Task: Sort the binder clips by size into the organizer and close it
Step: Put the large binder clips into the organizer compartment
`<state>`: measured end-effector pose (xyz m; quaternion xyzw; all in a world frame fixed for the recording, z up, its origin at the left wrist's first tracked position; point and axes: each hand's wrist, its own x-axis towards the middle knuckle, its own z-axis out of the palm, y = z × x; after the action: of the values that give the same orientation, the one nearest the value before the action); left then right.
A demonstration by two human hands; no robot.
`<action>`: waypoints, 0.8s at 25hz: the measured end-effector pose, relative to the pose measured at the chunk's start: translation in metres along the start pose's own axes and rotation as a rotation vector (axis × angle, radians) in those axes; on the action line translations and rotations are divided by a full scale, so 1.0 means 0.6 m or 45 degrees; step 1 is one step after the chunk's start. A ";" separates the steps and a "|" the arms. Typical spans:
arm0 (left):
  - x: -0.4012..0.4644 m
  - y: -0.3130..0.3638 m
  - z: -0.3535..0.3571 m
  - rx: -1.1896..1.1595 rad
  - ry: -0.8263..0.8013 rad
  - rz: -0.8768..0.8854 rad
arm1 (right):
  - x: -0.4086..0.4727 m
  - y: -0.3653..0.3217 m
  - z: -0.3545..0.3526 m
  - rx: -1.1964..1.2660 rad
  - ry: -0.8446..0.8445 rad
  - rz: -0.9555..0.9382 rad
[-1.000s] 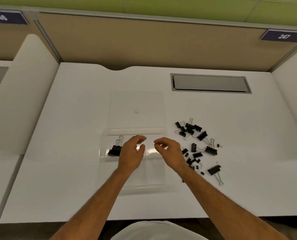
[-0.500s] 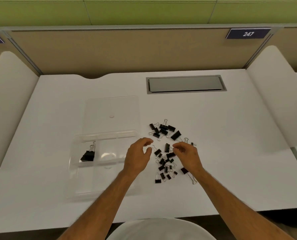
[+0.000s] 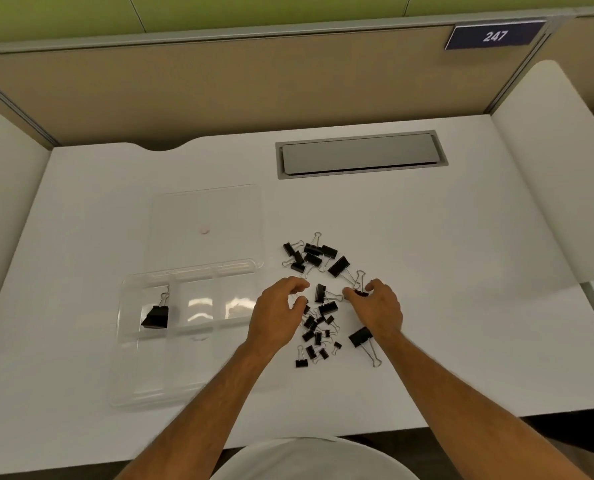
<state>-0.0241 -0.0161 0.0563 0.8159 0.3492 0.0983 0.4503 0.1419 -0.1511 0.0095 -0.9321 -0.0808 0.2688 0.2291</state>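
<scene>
Right hand (image 3: 378, 308) pinching a half-hidden black clip (image 3: 360, 292); left hand (image 3: 277, 311) curled, empty, covering part of the binder clips (image 3: 318, 299).

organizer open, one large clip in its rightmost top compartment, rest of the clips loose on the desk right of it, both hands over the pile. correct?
Not quite: the head view shows the large clip in the leftmost top compartment of the organizer, not the rightmost. The rest stands: the organizer is open, the loose clips lie on the desk right of it, and the left hand and right hand are over the pile.
</scene>
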 end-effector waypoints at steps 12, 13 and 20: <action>0.091 0.024 0.043 0.230 -0.154 0.242 | 0.014 0.015 -0.012 0.172 0.035 0.034; 0.107 0.031 0.057 0.284 -0.187 0.345 | 0.010 0.021 -0.019 0.218 0.049 0.020; 0.211 0.011 0.136 0.832 -0.511 0.619 | -0.002 0.061 -0.049 0.522 0.010 -0.103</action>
<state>0.1112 0.0108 -0.0046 0.9764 0.0660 -0.0742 0.1918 0.1574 -0.1949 0.0150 -0.8629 -0.0610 0.2666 0.4250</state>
